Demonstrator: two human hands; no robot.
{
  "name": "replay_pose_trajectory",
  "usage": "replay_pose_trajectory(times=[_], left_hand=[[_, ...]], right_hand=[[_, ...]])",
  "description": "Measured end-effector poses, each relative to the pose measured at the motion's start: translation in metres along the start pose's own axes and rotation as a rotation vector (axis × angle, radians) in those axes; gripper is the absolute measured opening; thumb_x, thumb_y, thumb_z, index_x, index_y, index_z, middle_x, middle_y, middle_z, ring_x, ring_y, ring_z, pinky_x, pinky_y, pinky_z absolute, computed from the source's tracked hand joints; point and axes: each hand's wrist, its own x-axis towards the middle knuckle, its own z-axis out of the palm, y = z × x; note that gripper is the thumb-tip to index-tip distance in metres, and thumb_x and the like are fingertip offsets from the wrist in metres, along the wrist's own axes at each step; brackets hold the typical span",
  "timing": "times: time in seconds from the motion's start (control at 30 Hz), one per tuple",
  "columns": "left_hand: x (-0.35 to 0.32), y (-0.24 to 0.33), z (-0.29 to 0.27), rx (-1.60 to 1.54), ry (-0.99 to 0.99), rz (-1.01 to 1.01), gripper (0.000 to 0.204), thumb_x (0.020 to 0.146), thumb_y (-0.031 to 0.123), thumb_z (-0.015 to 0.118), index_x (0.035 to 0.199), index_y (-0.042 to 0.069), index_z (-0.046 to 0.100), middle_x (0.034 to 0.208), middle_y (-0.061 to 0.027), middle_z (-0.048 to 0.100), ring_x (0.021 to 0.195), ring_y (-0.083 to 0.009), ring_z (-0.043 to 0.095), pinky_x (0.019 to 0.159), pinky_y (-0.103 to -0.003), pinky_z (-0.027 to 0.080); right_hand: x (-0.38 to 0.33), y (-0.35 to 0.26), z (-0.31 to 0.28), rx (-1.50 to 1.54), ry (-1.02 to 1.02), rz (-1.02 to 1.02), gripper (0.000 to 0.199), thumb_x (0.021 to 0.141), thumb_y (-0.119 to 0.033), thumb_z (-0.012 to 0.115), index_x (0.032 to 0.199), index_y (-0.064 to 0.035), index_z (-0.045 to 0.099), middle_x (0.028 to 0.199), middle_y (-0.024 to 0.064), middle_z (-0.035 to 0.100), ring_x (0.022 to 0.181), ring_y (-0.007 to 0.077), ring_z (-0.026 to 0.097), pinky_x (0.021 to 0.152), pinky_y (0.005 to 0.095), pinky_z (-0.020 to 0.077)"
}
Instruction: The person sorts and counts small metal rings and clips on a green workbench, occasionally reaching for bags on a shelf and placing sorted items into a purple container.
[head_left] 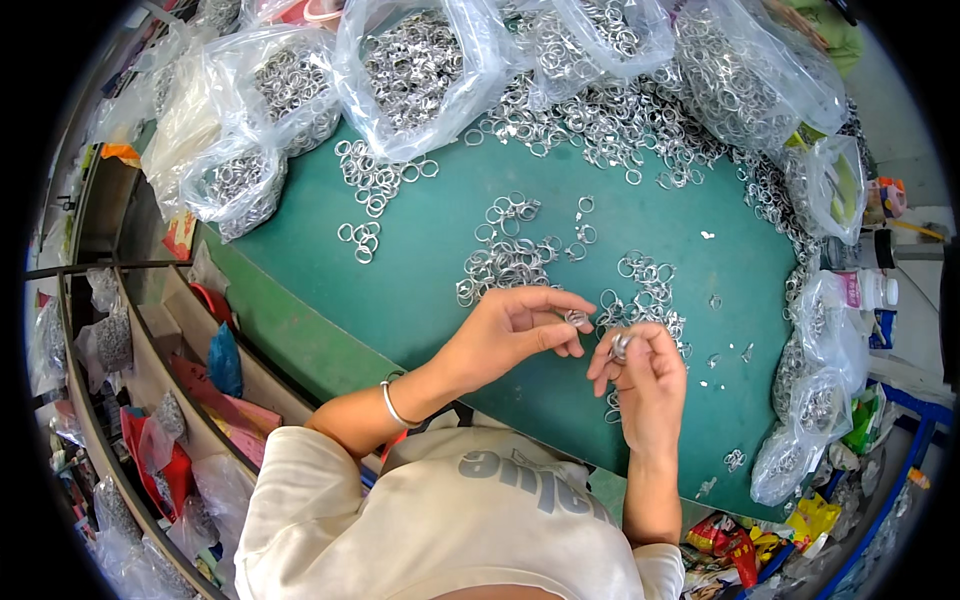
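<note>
My left hand (528, 325) pinches a small silver metal ring (576, 318) between thumb and fingertips, above the green tabletop (420, 280). Close on its right, my right hand (642, 375) is closed on a few silver rings (621, 347) bunched at the fingertips. The two hands are apart from each other. Just beyond my left hand lies a pile of loose silver rings (505, 265). Another loose cluster of rings (645, 285) lies past my right hand, and some of it is hidden behind the fingers.
Clear plastic bags full of rings (412, 70) line the far edge, with a heap of loose rings (600, 130) before them. More ring-filled bags (815, 400) and a white bottle (878, 290) stand at the right. Wooden compartments (190, 400) with bags are at the left.
</note>
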Motion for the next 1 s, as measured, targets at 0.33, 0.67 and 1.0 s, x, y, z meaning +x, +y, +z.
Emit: replay_pose_trajectory(times=[0.33,0.67,1.0], left_hand=[[0.005,-0.023,0.016,0.444,0.094,0.265,0.040,0.082,-0.003,0.064,0.119,0.004,0.050,0.095,-0.0036,0.049,0.082,-0.0138,0.048,0.075,-0.027,0.045],[0.010,-0.013,0.009,0.608,0.068,0.264,0.012,0.084,0.000,0.064,0.096,0.002,0.064,0.098,-0.0063,0.056,0.081,-0.0133,0.056,0.068,-0.026,0.045],[0.007,-0.020,0.021,0.352,0.319,0.109,0.013,0.083,-0.003,0.065,0.095,0.001,0.062,0.097,-0.0063,0.058,0.082,-0.0106,0.055,0.068,-0.025,0.048]], right_hand=[[0.003,0.015,-0.003,-0.011,-0.021,0.128,0.025,0.096,-0.006,0.046,0.117,0.0051,0.054,0.111,0.0155,0.060,0.091,0.0208,0.064,0.066,0.0290,0.0534],[0.003,0.018,-0.006,-0.013,-0.001,0.009,0.021,0.087,0.008,0.055,0.108,0.0052,0.057,0.107,0.0143,0.061,0.095,0.0197,0.063,0.072,0.0282,0.0548],[0.002,0.018,0.002,-0.016,0.091,-0.089,0.015,0.088,0.005,0.058,0.102,0.0048,0.058,0.104,0.0128,0.062,0.091,0.0176,0.063,0.080,0.0271,0.0513]])
